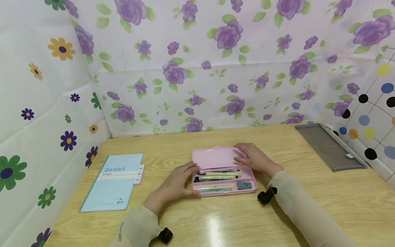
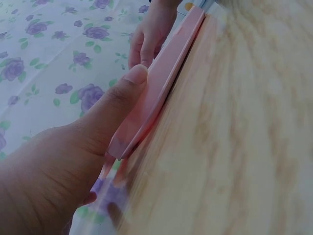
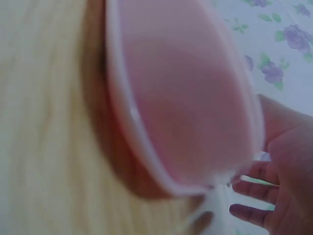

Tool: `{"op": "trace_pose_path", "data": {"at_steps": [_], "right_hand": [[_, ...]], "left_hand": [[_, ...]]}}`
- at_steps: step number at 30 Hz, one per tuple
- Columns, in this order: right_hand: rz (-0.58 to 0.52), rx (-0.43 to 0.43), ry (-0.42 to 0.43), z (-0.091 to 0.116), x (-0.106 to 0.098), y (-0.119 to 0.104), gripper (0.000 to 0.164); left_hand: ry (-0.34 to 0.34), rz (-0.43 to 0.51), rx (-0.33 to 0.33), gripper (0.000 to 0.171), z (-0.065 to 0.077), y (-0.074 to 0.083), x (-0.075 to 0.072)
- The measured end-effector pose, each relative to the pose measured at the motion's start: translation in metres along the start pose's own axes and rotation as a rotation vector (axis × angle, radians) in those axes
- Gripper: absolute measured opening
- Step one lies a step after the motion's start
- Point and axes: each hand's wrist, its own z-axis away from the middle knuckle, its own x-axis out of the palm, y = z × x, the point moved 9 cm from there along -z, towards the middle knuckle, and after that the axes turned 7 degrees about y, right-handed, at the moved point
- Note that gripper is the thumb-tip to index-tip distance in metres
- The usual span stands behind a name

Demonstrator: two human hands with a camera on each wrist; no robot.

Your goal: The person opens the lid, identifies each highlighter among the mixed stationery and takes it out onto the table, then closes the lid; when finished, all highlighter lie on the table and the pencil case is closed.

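A pink pencil case (image 1: pixel 198 192) lies open on the table in the head view, its lid (image 1: pixel 213 157) swung to the far side. Several pens (image 1: pixel 217 175) fill the long compartment. More slim pens (image 1: pixel 216 188) lie in the front one, beside a dark blue-grey block (image 1: pixel 244 185). My left hand (image 1: pixel 174 181) grips the case's left end, thumb at the near corner, fingers at the far side. In the left wrist view that thumb (image 2: pixel 115 100) presses the pink side. My right hand (image 1: pixel 256 157) holds the lid's right edge; the right wrist view shows its other fingers (image 3: pixel 257 188) spread and partly hidden.
A light blue notebook (image 1: pixel 114 185) lies at the left, with a white-and-pink item (image 1: pixel 139 174) partly under it. At the far right rests a grey mesh pouch (image 1: pixel 331 145). Flowered cloth (image 1: pixel 197 82) hangs along the table's back edge.
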Motion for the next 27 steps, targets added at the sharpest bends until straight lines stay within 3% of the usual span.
{"op": "trace_pose_path", "data": {"at_steps": [8, 14, 27], "right_hand": [[-0.026, 0.021, 0.037, 0.009, -0.028, -0.001, 0.053], [0.005, -0.014, 0.059, 0.014, -0.047, -0.013, 0.053], [-0.003, -0.102, 0.084, 0.031, -0.06, -0.043, 0.047]], "left_hand": [[0.021, 0.0, 0.004, 0.091, 0.001, 0.0, 0.002], [0.029, -0.01, 0.022, 0.09, 0.001, 0.0, 0.0], [0.027, 0.007, 0.023, 0.089, 0.001, 0.002, -0.002]]}}
